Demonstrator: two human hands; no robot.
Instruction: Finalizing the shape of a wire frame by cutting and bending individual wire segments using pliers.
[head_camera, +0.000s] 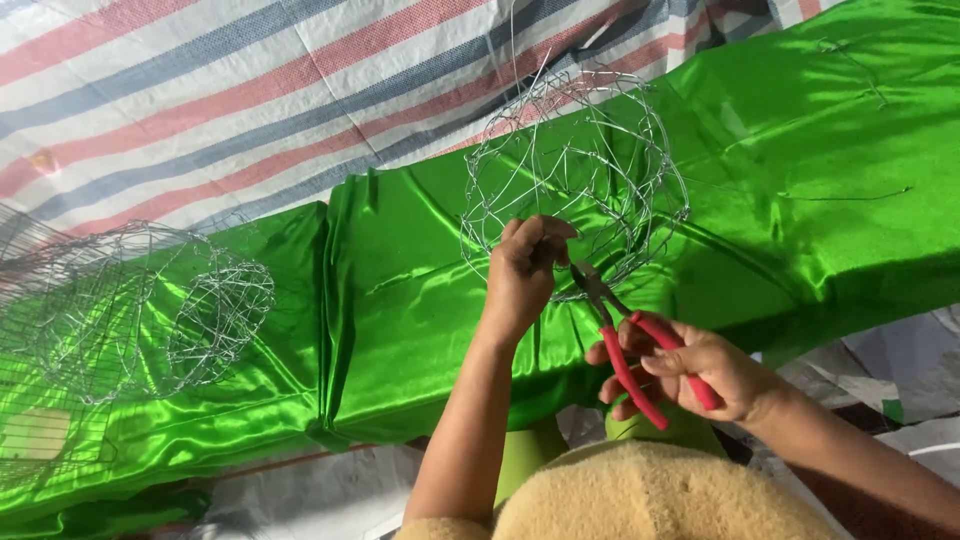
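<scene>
A rounded wire frame (575, 170) of thin silver wire is seen in the upper middle of the view, resting against green satin cloth (800, 150). Its lower rim is gripped by the left hand (525, 270), whose fingers are curled shut around the wire. Just beside that hand, the metal tip of the pliers (630, 345) is brought to the frame's lower edge; whether the tip actually bites on a wire cannot be told. The red handles of the pliers are held in the right hand (700, 370), with the fingers wrapped closed around them and the handles slightly spread.

Loose wire ends are seen sticking up from the top of the frame. The green cloth is draped in shiny folds over a long raised surface that runs from the lower left to the upper right. At the far left, well apart from the hands, a second wire frame (130, 300) is laid on the same cloth, partly cut off by the picture's edge. Behind the cloth, a tarp (250, 90) striped in red, blue and white is spread across the upper left. At the bottom of the view, tan fuzzy fabric (640, 495) is seen between the two forearms, close to the camera.
</scene>
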